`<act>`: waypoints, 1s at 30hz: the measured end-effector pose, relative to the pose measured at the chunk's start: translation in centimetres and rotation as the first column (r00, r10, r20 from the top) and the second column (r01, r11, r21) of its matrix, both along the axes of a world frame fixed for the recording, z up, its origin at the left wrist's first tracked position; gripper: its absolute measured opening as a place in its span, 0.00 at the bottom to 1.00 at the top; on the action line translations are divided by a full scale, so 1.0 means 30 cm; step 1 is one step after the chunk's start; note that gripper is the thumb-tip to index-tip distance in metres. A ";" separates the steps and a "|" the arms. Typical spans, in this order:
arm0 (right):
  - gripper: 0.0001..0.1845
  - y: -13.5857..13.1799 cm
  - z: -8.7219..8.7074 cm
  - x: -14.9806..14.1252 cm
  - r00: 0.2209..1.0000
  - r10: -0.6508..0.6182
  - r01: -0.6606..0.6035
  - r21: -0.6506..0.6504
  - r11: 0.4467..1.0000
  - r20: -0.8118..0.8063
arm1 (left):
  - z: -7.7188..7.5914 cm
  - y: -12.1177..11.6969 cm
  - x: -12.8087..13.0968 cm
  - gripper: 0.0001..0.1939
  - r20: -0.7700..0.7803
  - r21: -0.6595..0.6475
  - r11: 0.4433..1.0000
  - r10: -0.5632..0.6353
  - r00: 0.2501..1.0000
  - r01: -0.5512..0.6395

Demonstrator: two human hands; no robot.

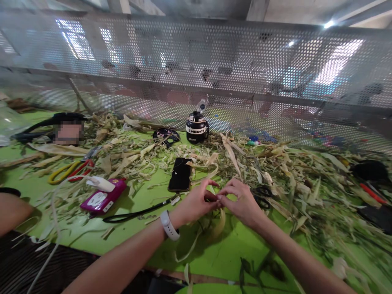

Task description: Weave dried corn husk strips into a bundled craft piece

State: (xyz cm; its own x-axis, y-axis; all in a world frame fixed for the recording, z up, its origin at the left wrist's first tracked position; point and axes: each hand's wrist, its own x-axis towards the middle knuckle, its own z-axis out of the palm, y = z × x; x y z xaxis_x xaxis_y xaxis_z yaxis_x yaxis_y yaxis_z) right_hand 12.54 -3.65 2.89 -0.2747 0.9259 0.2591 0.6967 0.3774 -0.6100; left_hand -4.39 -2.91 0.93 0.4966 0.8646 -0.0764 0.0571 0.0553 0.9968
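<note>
Over the green tabletop [147, 237], my left hand [199, 201], with a white watch on its wrist, meets my right hand [239, 200] fingertip to fingertip. Both are closed in a pinch on a thin strip of dried corn husk [221, 224], which hangs below the fingers in a pale curl. The part between the fingertips is hidden. A black phone [180, 175] lies just beyond my left hand, partly under a husk scrap. Black-handled scissors [263, 195] rest beside my right hand among loose husks [284, 171].
A black bottle [196, 130] with its lid up stands near the perforated metal screen [232, 69]. Leftward lie a purple power strip [105, 197], a black strap [137, 214] and yellow-and-red-handled pliers [70, 169]. Another person's arm [14, 212] rests at the left edge.
</note>
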 end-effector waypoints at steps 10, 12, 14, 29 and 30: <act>0.08 0.005 -0.003 0.011 0.993 -0.053 0.056 0.019 0.998 -0.106 | -0.010 0.030 -0.017 0.19 0.033 -0.072 0.987 -0.143 0.989 0.145; 0.08 0.009 -0.004 0.013 0.985 -0.027 0.023 -0.023 0.999 -0.171 | -0.009 0.024 -0.018 0.18 0.055 -0.097 0.976 -0.188 0.981 0.193; 0.07 0.016 -0.005 0.013 0.968 0.001 -0.028 -0.104 0.994 -0.250 | -0.004 0.013 -0.014 0.17 0.070 -0.125 0.959 -0.248 0.966 0.255; 0.13 0.054 0.004 0.014 0.877 -0.108 0.028 -0.174 0.984 -0.468 | 0.032 -0.063 0.017 0.15 0.182 -0.252 0.847 -0.434 0.883 0.468; 0.15 0.059 0.007 0.022 0.893 -0.083 -0.008 -0.202 0.979 -0.442 | 0.029 -0.059 0.017 0.15 0.216 -0.265 0.856 -0.397 0.892 0.444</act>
State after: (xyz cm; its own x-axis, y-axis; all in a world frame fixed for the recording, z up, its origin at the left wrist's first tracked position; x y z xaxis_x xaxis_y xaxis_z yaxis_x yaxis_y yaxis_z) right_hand 13.20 -1.86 3.10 -0.1366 0.9774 0.1613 0.3449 0.1996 -0.9172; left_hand -3.88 -4.69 1.81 0.8335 0.5176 -0.1936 -0.0039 0.3560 0.9345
